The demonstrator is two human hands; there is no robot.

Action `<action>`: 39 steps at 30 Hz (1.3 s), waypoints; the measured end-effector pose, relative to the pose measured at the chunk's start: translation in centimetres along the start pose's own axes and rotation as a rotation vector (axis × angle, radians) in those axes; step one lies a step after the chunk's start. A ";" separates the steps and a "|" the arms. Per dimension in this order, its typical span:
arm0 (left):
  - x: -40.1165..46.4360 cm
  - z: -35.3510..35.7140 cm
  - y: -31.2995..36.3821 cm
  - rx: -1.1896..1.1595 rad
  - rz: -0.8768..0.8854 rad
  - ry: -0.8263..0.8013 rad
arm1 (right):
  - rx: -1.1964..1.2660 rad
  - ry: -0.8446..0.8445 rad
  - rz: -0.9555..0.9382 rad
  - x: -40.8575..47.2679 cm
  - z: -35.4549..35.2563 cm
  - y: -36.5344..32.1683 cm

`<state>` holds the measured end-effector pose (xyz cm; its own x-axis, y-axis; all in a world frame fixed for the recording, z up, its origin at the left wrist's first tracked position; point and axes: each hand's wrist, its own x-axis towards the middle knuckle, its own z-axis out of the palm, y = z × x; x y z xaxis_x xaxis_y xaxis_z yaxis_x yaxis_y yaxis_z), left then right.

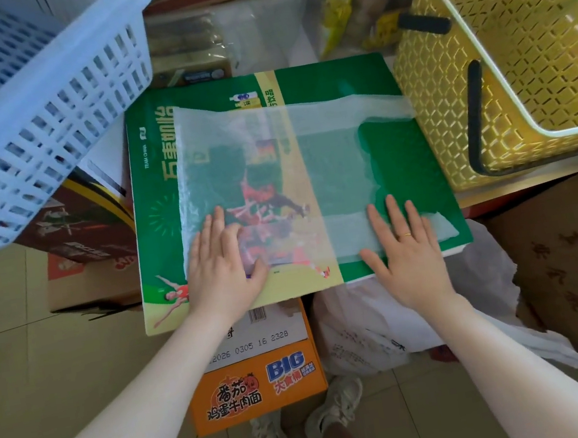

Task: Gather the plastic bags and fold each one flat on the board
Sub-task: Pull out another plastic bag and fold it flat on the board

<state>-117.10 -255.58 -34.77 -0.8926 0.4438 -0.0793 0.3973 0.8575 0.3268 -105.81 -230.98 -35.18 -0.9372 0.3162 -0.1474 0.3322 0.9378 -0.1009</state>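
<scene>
Head view — both hands are flattening a plastic bag [273, 179] on the green board [404, 170].

Left hand [224, 263] at 7 o'clock and right hand [406, 242] at 5 o'clock are pressing palms-down, fingers spread, gripping nothing — likely pinning the near edge so the thin film is lying smooth before folding. More bags [390, 320] are waiting below.

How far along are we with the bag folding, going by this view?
Early. No folded bag shows anywhere. In hand: one translucent bag lies spread on the green board, the left hand and right hand pressing its near edge flat, no fold made yet. Left: folding it, plus the crumpled white bags below the board.
</scene>
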 end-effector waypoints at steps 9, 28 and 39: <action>-0.6 -0.6 -1.7 0.210 0.092 -0.130 | 0.307 0.147 0.191 -2.1 -1.3 0.5; 3.4 2.7 12.4 -0.098 0.668 0.003 | 0.760 0.029 0.328 -0.9 -5.4 6.9; 3.9 1.7 12.7 -0.125 0.625 0.265 | 0.142 0.437 -0.255 0.5 -4.6 6.1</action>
<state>-115.16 -242.52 -32.53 -0.5326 0.7526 0.3871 0.8408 0.4181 0.3439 -104.72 -224.46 -31.30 -0.9371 0.1387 0.3204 0.0702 0.9738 -0.2164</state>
